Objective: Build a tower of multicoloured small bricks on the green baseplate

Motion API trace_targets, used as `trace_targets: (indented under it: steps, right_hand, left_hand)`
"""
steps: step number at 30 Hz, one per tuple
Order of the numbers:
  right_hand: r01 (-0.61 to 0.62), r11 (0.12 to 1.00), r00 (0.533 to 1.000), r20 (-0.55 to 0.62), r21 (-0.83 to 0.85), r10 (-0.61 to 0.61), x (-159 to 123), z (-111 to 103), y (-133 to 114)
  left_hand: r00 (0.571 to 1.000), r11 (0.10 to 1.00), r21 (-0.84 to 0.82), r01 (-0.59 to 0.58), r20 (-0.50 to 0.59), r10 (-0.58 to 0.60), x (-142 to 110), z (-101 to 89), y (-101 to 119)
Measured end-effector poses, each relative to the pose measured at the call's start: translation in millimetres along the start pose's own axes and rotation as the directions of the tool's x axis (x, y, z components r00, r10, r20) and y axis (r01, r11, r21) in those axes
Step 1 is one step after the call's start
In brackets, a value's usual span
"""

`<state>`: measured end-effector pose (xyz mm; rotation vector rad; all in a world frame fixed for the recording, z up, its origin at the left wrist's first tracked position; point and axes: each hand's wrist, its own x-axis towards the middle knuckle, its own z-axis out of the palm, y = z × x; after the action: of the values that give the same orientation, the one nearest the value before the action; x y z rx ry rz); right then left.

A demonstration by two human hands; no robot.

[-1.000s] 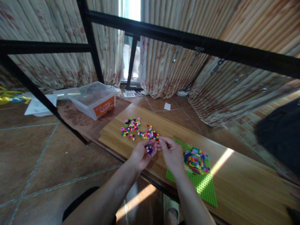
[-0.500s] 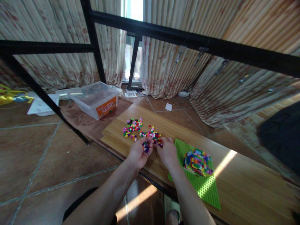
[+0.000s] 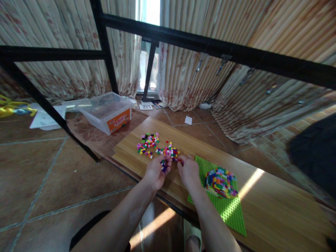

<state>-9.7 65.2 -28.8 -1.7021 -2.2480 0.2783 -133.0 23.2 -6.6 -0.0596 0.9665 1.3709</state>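
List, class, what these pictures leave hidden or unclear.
In the head view:
Count of bricks in the left hand: hidden by its fingers.
Whether the right hand grips a brick: too small, blurred.
Baseplate under the brick structure: covered by it.
Dark object: cut off by the right edge.

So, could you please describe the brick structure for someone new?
On the long wooden table, look to the right for the studded green baseplate. The multicoloured brick structure stands on it, joined in stacked layers, unlike the loose bricks scattered farther left.
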Motion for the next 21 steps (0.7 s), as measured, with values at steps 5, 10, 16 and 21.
trace_targets:
  steps: [5,10,16,21]
  right_hand:
    - [-0.017,0.975,0.999,-0.038,0.220,0.026,3.6,-0.6,10.9]
    - [-0.086,0.825,0.993,-0.020,0.558,0.117,3.9,-4.9,9.4]
    - [-0.032,0.626,0.999,0.045,0.779,-0.006,-8.4,-16.2,-13.4]
    - [0.002,0.564,1.000,-0.013,0.826,0.017,-16.5,-26.0,-17.9]
  left_hand:
    - [1.000,0.999,-0.032,0.010,-0.016,-0.011,1.1,2.0,-3.5]
    - [0.999,0.995,-0.089,0.032,-0.008,-0.032,1.5,5.4,-6.3]
    - [0.992,0.983,-0.166,0.079,0.113,-0.061,3.0,6.2,-9.7]
    - [0.960,0.961,-0.232,0.152,0.266,-0.087,3.1,6.6,-10.2]
